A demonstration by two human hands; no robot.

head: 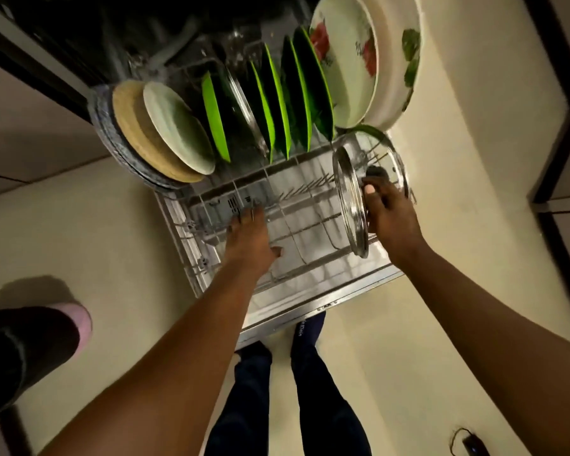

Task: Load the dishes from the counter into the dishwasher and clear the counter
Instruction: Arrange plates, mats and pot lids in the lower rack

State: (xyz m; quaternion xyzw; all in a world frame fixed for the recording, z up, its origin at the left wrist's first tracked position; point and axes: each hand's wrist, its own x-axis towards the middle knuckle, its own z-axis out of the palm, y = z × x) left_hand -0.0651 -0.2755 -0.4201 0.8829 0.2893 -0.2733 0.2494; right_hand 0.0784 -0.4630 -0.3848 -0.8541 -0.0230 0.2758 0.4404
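The person stood over the pulled-out lower rack (211, 205) of the dishwasher, both bare arms reaching down into it. The right hand (390, 215) held a glass lid (354, 205) with a metal rim, fingers curled on it near its dark knob (375, 172); the lid stood on edge at the right end of the rack's front section. The left hand (249, 236) was a relaxed, empty grip, its fingers straight and resting on the wire tines near the middle of the rack.

Along the back row, dishes stood on edge: a grey plate (104, 133) at the far left, then a tan plate (130, 126) and a white plate (175, 126) leaning against one another, then several green plates (216, 120) with a second glass lid (242, 103) among them. At the far right stood a flowered plate (343, 60) and, just behind it, a large flowered bowl (399, 77).

Below the rack's front edge, the person's dark trouser legs (313, 373) showed against the pale floor (129, 241).
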